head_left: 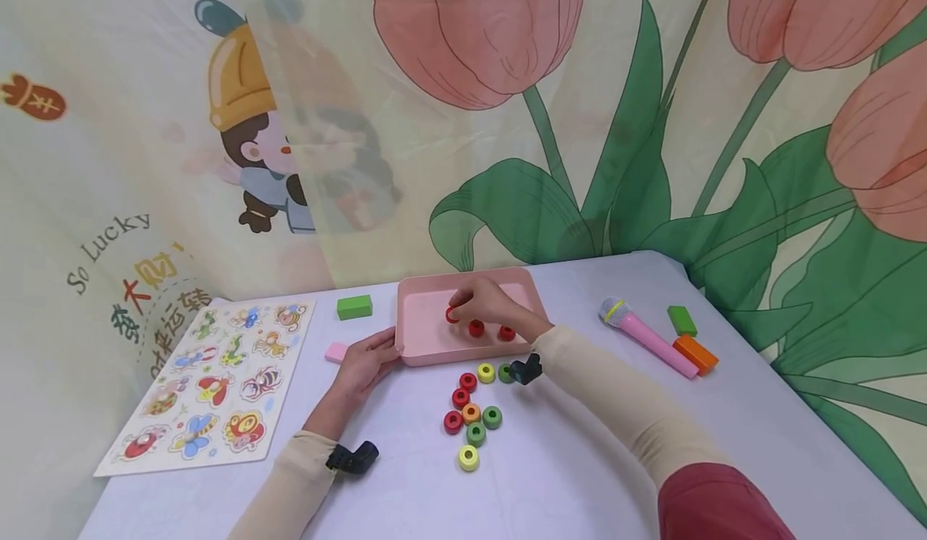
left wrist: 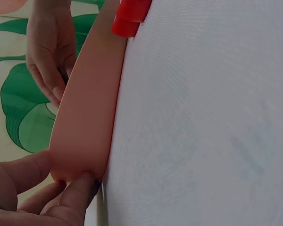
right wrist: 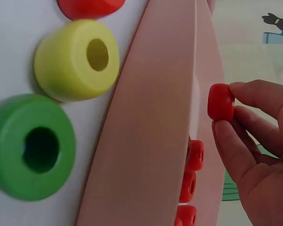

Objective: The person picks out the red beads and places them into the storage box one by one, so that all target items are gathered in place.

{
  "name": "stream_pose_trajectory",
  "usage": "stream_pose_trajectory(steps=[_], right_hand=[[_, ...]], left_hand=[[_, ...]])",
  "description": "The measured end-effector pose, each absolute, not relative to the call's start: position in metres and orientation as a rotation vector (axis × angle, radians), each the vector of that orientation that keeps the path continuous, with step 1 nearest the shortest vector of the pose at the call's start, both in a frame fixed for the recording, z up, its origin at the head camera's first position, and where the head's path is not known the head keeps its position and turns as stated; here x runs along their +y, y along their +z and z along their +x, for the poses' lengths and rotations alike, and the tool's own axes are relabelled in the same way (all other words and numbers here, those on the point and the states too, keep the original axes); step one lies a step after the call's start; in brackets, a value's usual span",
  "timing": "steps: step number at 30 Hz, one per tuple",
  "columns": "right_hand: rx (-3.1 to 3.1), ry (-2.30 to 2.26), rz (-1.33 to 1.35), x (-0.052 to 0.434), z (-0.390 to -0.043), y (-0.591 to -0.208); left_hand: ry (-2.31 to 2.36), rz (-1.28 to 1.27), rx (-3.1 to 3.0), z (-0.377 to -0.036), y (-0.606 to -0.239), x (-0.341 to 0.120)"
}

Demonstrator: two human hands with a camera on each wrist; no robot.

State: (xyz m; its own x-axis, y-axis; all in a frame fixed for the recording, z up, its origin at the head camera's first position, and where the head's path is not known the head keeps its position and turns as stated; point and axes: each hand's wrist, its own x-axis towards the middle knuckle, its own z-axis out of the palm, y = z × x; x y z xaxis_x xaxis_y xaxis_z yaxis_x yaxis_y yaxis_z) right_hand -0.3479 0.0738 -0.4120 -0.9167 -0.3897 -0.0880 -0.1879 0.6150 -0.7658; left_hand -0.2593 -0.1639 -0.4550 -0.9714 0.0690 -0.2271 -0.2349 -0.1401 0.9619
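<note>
My right hand (head_left: 487,302) pinches a red bead (right wrist: 221,102) between thumb and fingertips, over the inside of a shallow pink tray (head_left: 434,355). More red beads (head_left: 507,333) lie in the tray near its front wall. At the tray's front left corner, my left hand (head_left: 368,363) holds the edge, with the thumb at the rim and the fingers against the side, as the left wrist view shows. In front of the tray are loose beads: several red ones (head_left: 452,422), an orange bead (head_left: 471,413), several green ones (head_left: 492,418) and yellow beads (head_left: 468,458).
An insect puzzle board (head_left: 278,379) lies at the left. A green block (head_left: 354,307) and a pink block (head_left: 336,352) sit left of the tray. To the right are a toy microphone (head_left: 648,337), another green block (head_left: 681,320) and an orange block (head_left: 696,354). A printed curtain hangs behind.
</note>
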Motion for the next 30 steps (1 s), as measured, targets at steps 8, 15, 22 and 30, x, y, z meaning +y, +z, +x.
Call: stream_pose_trajectory(steps=[8, 15, 22, 30], right_hand=[[2.648, -1.102, -0.484, 0.061, -0.361, -0.427], [2.641, -1.076, -0.516, 0.058, -0.361, -0.433], [2.655, -1.045, -0.546, 0.056, -0.360, -0.431], [2.734, -0.998, -0.521, 0.062, -0.347, -0.418]], left_hand=[[2.231, -0.165, 1.911, -0.260, -0.457, -0.163], [2.234, -0.152, 1.918, -0.260, -0.456, -0.164], [2.221, -0.163, 1.922, -0.260, -0.454, -0.164], [2.235, -0.160, 1.909, -0.259, -0.456, -0.166]])
